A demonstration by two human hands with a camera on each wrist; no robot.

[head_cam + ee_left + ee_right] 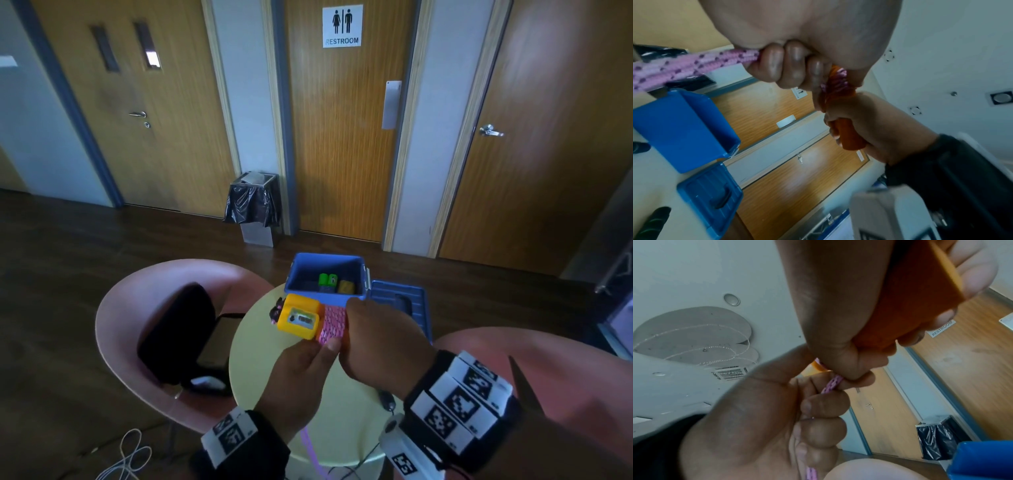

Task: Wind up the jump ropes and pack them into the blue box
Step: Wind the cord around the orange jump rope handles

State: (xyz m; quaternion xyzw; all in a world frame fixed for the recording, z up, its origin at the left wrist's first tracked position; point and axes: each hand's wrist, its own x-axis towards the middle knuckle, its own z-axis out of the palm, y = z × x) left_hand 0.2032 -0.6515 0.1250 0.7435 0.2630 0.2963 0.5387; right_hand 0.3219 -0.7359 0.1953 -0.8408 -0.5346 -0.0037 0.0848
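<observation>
A white sign (342, 26) on the middle wooden door (346, 137), far across the room, reads "RESTROOM" in grey capitals beneath two black pictogram figures, one in a dress and one in trousers, split by a vertical line. In the right wrist view the same sign (942, 329) appears tilted at the right edge, its word "RESTROOM" still legible. In the left wrist view it (800, 93) is too small to read. Black-and-white square code markers (460, 401) sit on the bands at both wrists, near the camera; they carry patterns, not letters. No other wording is legible.
</observation>
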